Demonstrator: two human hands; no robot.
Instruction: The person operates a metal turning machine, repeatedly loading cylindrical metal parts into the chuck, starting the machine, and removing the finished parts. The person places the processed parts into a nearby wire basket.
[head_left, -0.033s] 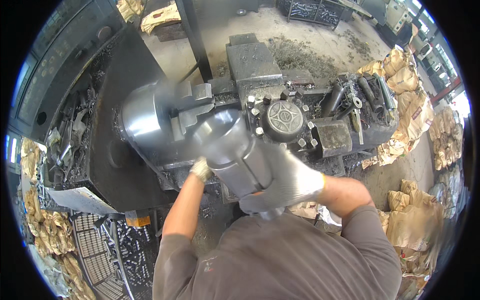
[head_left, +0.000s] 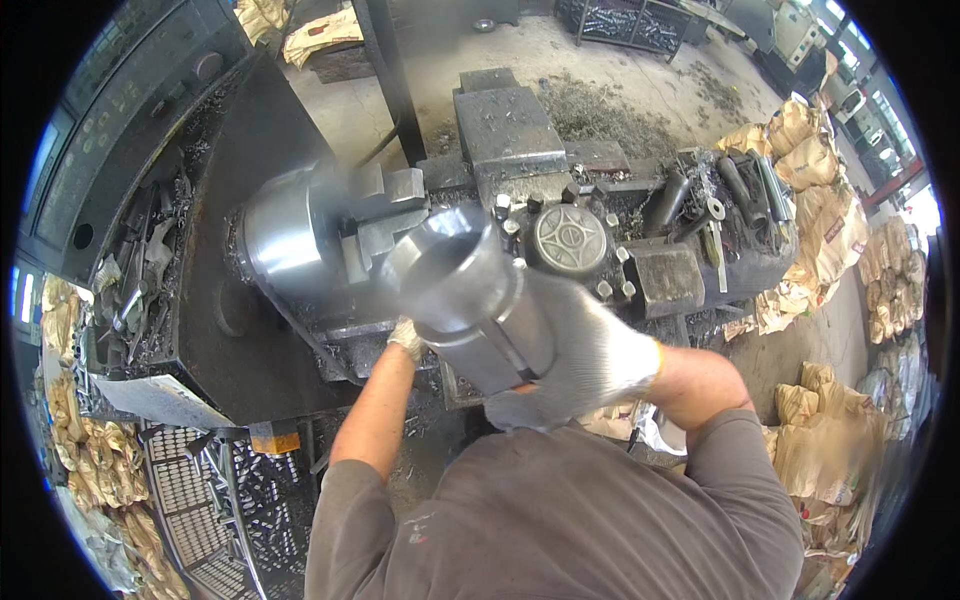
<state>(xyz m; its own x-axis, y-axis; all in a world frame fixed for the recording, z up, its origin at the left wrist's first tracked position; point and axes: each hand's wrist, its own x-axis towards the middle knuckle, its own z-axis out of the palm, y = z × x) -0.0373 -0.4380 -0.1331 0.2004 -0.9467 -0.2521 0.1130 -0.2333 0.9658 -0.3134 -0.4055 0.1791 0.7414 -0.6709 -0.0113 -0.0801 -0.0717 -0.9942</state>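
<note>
Bright machined steel fills the middle of the view: a heavy, hollow steel cylinder (head_left: 470,300), stepped along its length and open at the end that faces up, is held in the air just in front of the lathe's round steel chuck (head_left: 290,235). It is blurred, so it seems to be in motion, and I cannot tell whether its far end already touches the chuck's stepped jaws or hangs just clear of them.

The right hand (head_left: 575,350), in a white knitted glove, is wrapped around the lower part of the cylinder and grips it firmly from the side and beneath. The left hand (head_left: 406,338), also gloved, is pressed under the cylinder near the chuck; most of it is hidden, so I take it as supporting the weight, but how far it closes on the steel I cannot say.

To my eye the step in hand is carrying the workpiece at the chuck, either bringing it up or drawing it away. The next move calls for both hands to keep the cylinder level and in line with the chuck's axis, since it looks heavy and smooth.

Just behind the cylinder sits the dark tool post (head_left: 570,240) with its bolts, and beyond it the grey lathe carriage (head_left: 505,125), strewn with swarf. Paper sacks (head_left: 800,140) are piled to the right.
</note>
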